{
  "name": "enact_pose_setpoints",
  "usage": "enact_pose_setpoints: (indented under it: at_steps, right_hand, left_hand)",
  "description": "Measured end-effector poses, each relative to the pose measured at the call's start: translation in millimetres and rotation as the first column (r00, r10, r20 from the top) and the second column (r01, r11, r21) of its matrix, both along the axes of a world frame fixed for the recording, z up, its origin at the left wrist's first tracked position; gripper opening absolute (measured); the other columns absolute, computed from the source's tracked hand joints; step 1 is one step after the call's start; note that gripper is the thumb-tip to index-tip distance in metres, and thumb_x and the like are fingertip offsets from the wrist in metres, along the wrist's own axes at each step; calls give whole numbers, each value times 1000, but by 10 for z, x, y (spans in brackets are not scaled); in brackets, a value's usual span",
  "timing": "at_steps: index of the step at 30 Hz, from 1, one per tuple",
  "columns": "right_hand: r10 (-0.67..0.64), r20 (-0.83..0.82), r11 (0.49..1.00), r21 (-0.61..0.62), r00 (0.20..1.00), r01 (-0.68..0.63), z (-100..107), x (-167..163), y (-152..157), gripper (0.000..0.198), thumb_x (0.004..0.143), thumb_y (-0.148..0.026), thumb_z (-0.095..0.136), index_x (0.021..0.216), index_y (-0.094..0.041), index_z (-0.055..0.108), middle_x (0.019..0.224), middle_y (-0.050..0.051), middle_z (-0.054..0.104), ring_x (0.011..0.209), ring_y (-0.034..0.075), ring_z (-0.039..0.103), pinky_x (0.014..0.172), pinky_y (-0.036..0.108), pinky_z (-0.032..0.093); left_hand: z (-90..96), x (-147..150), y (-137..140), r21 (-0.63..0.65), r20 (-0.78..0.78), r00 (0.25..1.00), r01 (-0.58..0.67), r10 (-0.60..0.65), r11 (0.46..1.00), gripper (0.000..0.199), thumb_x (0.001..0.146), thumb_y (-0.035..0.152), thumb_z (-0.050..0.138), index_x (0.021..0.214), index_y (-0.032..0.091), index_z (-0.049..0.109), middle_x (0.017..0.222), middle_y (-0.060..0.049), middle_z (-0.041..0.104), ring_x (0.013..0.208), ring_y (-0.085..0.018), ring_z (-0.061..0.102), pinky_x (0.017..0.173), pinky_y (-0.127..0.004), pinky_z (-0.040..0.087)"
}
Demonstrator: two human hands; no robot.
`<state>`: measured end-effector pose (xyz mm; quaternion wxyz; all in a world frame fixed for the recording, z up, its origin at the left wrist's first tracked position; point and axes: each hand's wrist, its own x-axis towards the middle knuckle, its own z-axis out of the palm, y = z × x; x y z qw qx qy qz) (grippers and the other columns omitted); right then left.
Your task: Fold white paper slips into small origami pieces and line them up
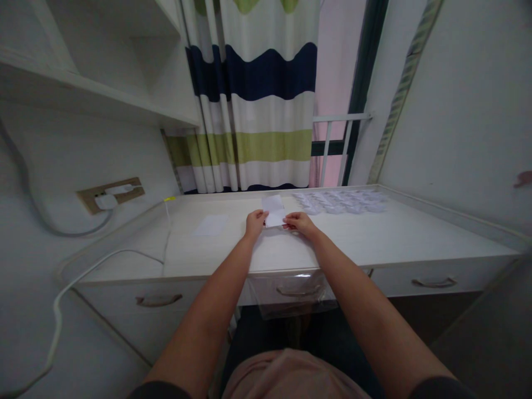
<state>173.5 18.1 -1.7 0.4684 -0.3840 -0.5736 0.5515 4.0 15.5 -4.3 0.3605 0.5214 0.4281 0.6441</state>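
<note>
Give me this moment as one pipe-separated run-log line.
left hand: holds white paper, left side | right hand: holds its right side | desk: flat sheet at left, small pale items in rows at right

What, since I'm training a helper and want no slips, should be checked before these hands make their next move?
1. Left hand grips the white paper at its left edge: ok.
2. Right hand holds the paper's right side: ok.
3. Paper lifted off the desk: cannot tell.
4. Small pale pieces apart from the right hand: ok, in rows beyond it.
5. Pale sheet apart from the left hand: ok.
6. Cable away from both hands: ok.
</note>
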Motion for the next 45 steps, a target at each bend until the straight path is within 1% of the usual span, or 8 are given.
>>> enact_pose_setpoints:
  at_steps: [9,12,15,17,21,24,33,45]
  right_hand:
    - [33,-26,999,22,999,-33,0,-4,-18,14,58,-20,73,62,-14,60,58,3,64,55,11,58,53,21,45]
    - [25,-17,998,53,1000,-24,-18,6,5,18,57,-26,73,63,-15,60,59,1,61,53,10,55,50,20,42]
    - [-30,2,993,114,1000,30,-29,21,32,23,52,-28,75,57,-15,58,51,-3,54,46,7,47,47,21,38]
    - [-50,11,990,136,999,48,-30,29,42,24,50,-30,75,55,-14,57,49,-3,51,46,7,44,48,21,37]
    - [-59,-27,988,138,998,62,-37,37,62,27,52,-36,74,58,-15,58,56,0,56,53,9,50,53,23,41]
    - [-93,-44,984,147,995,98,-50,42,89,28,50,-36,75,54,-15,57,55,0,55,53,10,51,55,25,43]
    - [-105,-143,985,120,984,122,-26,31,89,29,44,-34,78,58,-15,61,59,-1,59,57,11,55,64,27,47]
    - [-162,-178,967,168,971,192,-17,46,92,30,48,-39,76,63,-16,62,63,0,61,63,13,57,67,28,48]
  left_hand:
    - [-8,-19,12,23,24,999,-33,32,999,26,59,37,67,59,14,54,55,2,54,51,-9,48,47,-20,40]
    - [-10,-6,-11,0,-12,1000,13,-13,1000,24,59,35,66,61,14,55,56,2,55,51,-9,49,48,-20,41]
    - [-6,12,-36,-41,-64,994,91,-93,995,21,60,33,65,61,14,56,56,1,55,51,-10,51,48,-21,41]
    - [-2,21,-46,-49,-84,991,100,-104,994,21,60,32,65,59,14,55,55,1,55,51,-10,50,48,-21,40]
    - [-8,35,-53,-58,-131,984,117,-124,991,21,60,31,65,56,14,54,51,2,52,47,-9,47,46,-21,37]
    - [-21,40,-54,-68,-155,976,143,-153,987,19,61,29,64,57,13,55,50,2,51,46,-8,46,46,-21,37]
    - [-20,42,-52,-103,-148,972,168,-182,980,18,61,27,66,60,12,57,51,2,53,48,-9,48,47,-21,38]
    - [-29,44,-61,-119,-117,975,176,-190,977,19,59,27,69,60,12,57,51,1,54,48,-9,49,47,-20,38]
